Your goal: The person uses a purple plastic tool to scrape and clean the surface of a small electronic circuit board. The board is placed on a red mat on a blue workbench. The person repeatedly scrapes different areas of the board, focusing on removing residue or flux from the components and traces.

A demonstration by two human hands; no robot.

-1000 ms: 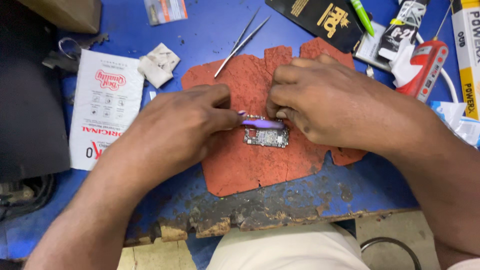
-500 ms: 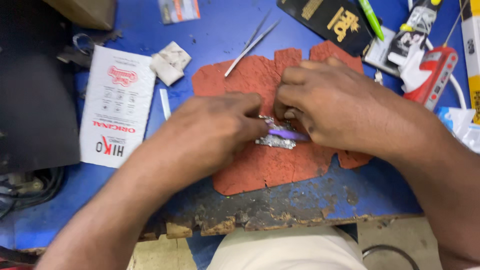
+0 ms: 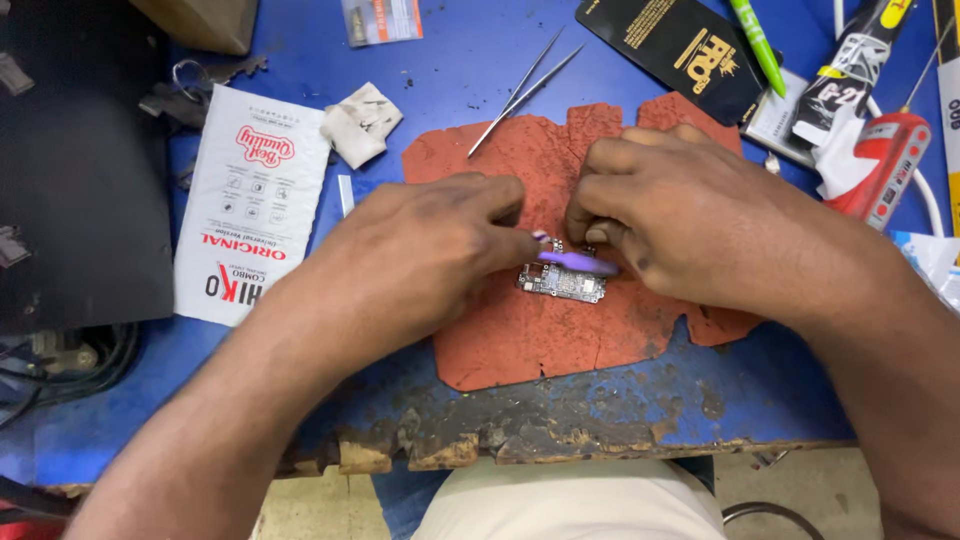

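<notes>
At the far left a white printed packet (image 3: 250, 215) lies on the blue table (image 3: 450, 60), with a crumpled white tissue (image 3: 360, 122) beside it. My left hand (image 3: 420, 245) is closed, its fingertips pinching one end of a small purple tool (image 3: 578, 262). The tool lies across a little circuit board (image 3: 562, 282), which rests in the middle of the worn red mat (image 3: 540, 330). My right hand (image 3: 680, 215) is curled, its fingers pressing on the board's upper edge. Metal tweezers (image 3: 525, 90) lie above the mat.
</notes>
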